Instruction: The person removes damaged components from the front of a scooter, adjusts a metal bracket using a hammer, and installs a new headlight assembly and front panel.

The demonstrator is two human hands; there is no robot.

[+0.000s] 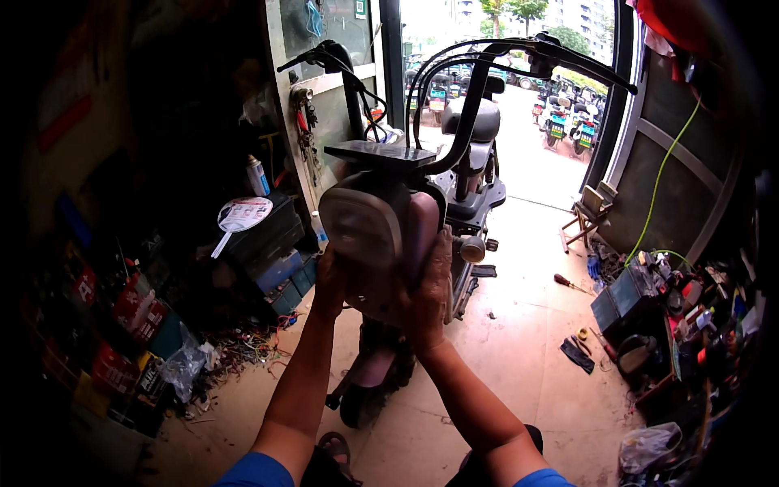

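Note:
An electric scooter (381, 369) stands in front of me, its front end facing me under wide black handlebars (466, 138). At its head is a front cover (418, 235) with a large rounded headlight (361, 227). My left hand (329, 280) grips the cover's lower left side, its fingers partly lost in shadow. On the other side my right hand (430, 296) presses along the cover's edge with fingers pointing up. The cover sits between both palms. Its back, and whether it is fastened, are hidden from me.
Tangled wires and boxes (280, 280) line the left, with a hand fan (243, 215) and a spray can (258, 176) on top. To the right lie a screwdriver (572, 282), a black pouch (576, 355), a wooden stool (588, 215) and piled parts. A doorway opens behind the scooter.

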